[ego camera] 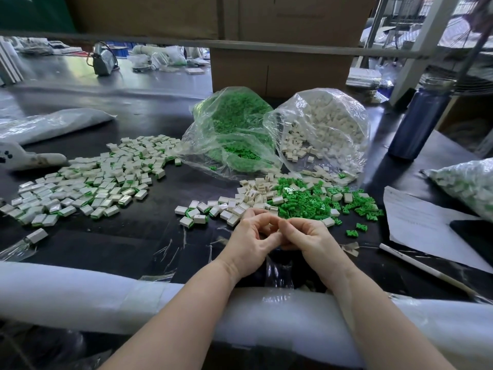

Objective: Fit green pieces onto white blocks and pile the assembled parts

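Observation:
My left hand and my right hand meet fingertip to fingertip over the black table's near edge. Their curled fingers pinch a small white block between them; only a pale sliver of it shows, and no green is visible on it. Just behind the hands lie loose white blocks and a scatter of green pieces. A few assembled parts sit to the left of the hands. A wide pile of assembled parts spreads over the table's left side.
An open clear bag of green pieces and one of white blocks stand behind the loose parts, in front of a cardboard box. A blue bottle, a paper sheet, a white pen and a filled bag are at the right. White foam pads the near edge.

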Demonstrator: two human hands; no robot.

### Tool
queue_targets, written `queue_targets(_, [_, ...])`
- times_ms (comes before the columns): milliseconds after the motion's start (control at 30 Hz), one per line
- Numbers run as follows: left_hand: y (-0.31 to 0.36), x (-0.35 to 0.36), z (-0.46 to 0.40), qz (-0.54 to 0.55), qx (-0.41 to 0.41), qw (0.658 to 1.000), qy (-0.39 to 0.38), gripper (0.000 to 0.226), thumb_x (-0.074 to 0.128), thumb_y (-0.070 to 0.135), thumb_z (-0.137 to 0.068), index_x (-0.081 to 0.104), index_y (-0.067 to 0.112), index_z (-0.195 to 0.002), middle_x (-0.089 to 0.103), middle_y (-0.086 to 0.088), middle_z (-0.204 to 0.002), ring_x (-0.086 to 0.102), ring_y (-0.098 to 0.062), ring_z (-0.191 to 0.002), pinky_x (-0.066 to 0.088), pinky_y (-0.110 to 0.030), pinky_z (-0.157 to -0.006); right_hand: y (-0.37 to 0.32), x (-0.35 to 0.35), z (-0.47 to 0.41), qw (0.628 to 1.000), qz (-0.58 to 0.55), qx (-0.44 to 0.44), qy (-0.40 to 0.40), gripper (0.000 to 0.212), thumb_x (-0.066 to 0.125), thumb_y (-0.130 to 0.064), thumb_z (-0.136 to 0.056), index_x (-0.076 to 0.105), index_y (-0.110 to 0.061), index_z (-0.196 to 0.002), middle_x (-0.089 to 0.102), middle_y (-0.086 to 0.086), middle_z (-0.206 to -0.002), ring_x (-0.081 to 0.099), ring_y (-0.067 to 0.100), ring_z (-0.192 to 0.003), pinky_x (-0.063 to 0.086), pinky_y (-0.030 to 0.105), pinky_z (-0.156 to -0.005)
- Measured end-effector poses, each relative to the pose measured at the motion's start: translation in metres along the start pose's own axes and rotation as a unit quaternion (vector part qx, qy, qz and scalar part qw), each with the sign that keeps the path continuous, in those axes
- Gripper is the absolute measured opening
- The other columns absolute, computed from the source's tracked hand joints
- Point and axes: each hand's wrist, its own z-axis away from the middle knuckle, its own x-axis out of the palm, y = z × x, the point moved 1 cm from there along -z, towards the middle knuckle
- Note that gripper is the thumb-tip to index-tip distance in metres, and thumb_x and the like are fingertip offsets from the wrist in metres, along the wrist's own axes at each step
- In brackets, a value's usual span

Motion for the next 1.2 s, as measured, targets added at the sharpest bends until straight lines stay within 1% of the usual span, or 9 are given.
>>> queue_targets(133, [0.0001, 0.0008, 0.0011, -0.018, 0.006, 1.0, -0.016, 0.008, 0.065, 0.007, -0.084, 0.067, 0.01, -0.091, 0.044, -0.011, -0.111, 0.048, -0.004, -0.079, 0.04, -0.005, -0.074, 0.0014, -0.0006, -0.0017, 1.0, -0.021, 0.017, -0.01, 0.013, 0.056, -0.014, -0.089, 0.065, -0.004, -0.087, 0.066, 0.008, -0.078, 0.062, 0.01, -0.071, 0.053, 0.018, -0.065])
queue_targets(233, [0.0011, 0.0004, 0.0018, -0.029, 0.011, 0.999, -0.026, 0.009, 0.065, 0.007, -0.084, 0.067, 0.012, -0.091, 0.044, -0.007, -0.107, 0.045, -0.006, -0.076, 0.04, -0.006, -0.073, 0.0017, -0.0025, -0.002, 0.999, -0.025, 0.022, -0.015, 0.008, 0.058, -0.014, -0.088, 0.064, -0.008, -0.086, 0.065, 0.0, -0.07, 0.062, 0.005, -0.063, 0.051, 0.016, -0.058])
queue_targets(400, [0.0011, 0.0009, 0.0019, -0.037, 0.015, 0.999, -0.034, 0.016, 0.064, 0.005, -0.084, 0.063, 0.021, -0.085, 0.043, -0.002, -0.101, 0.048, -0.007, -0.078, 0.041, -0.006, -0.073, 0.0012, -0.0027, -0.0006, 0.999, -0.027, 0.02, -0.016, 0.014, 0.059, -0.012, -0.088, 0.071, -0.007, -0.084, 0.064, 0.005, -0.065, 0.057, 0.008, -0.059, 0.047, 0.016, -0.054])
queue_targets(500, [-0.0013, 0.0015, 0.0015, -0.047, 0.021, 0.998, -0.043, 0.014, 0.062, 0.004, -0.085, 0.062, 0.018, -0.086, 0.044, 0.002, -0.096, 0.05, -0.011, -0.078, 0.043, -0.012, -0.075, 0.0009, -0.0024, -0.0006, 0.999, -0.039, 0.02, -0.01, 0.015, 0.06, -0.01, -0.086, 0.073, -0.008, -0.08, 0.059, 0.008, -0.063, 0.05, 0.011, -0.056, 0.043, 0.017, -0.052])
queue_targets(600, [-0.0035, 0.0026, 0.001, -0.061, 0.028, 0.996, -0.051, 0.012, 0.061, 0.004, -0.085, 0.06, 0.015, -0.088, 0.045, 0.002, -0.095, 0.051, -0.015, -0.078, 0.047, -0.019, -0.079, 0.0003, -0.0026, -0.0004, 0.999, -0.041, 0.02, -0.006, 0.014, 0.061, -0.012, -0.084, 0.074, -0.007, -0.078, 0.055, 0.013, -0.065, 0.046, 0.013, -0.056, 0.039, 0.019, -0.052])
queue_targets(700, [-0.0043, 0.0037, 0.0008, -0.073, 0.031, 0.995, -0.056, 0.01, 0.06, 0.005, -0.086, 0.06, 0.015, -0.089, 0.047, -0.007, -0.1, 0.056, -0.028, -0.086, 0.049, -0.034, -0.086, -0.0001, -0.0027, 0.0006, 0.999, -0.047, 0.02, -0.004, 0.016, 0.064, -0.018, -0.079, 0.073, -0.005, -0.079, 0.055, 0.016, -0.07, 0.045, 0.016, -0.058, 0.038, 0.021, -0.053])
queue_targets(833, [-0.0041, 0.0037, 0.0007, -0.065, 0.026, 0.996, -0.062, 0.01, 0.058, 0.004, -0.086, 0.059, 0.013, -0.09, 0.049, -0.016, -0.105, 0.058, -0.036, -0.092, 0.047, -0.048, -0.089, -0.0012, -0.0014, 0.0004, 0.998, -0.057, 0.02, -0.005, 0.02, 0.065, -0.024, -0.072, 0.073, -0.006, -0.077, 0.055, 0.016, -0.071, 0.046, 0.016, -0.058, 0.039, 0.019, -0.052])
queue_targets(1033, [-0.0057, 0.0041, 0.0002, -0.078, 0.032, 0.994, -0.065, 0.011, 0.057, 0.004, -0.086, 0.058, 0.013, -0.091, 0.049, -0.016, -0.102, 0.055, -0.034, -0.093, 0.045, -0.048, -0.09, -0.0009, -0.0019, 0.0007, 0.997, -0.067, 0.024, -0.009, 0.017, 0.065, -0.021, -0.073, 0.074, -0.007, -0.077, 0.057, 0.018, -0.073, 0.047, 0.018, -0.06, 0.04, 0.02, -0.054])
queue_targets(1200, [-0.0049, 0.0034, 0.0001, -0.073, 0.029, 0.994, -0.072, 0.012, 0.055, 0.002, -0.086, 0.056, 0.013, -0.089, 0.05, -0.02, -0.102, 0.056, -0.036, -0.092, 0.046, -0.048, -0.09, -0.0017, -0.0016, 0.0012, 0.997, -0.072, 0.019, -0.023, 0.018, 0.064, -0.023, -0.073, 0.074, -0.009, -0.077, 0.059, 0.012, -0.067, 0.05, 0.012, -0.057, 0.042, 0.018, -0.053])
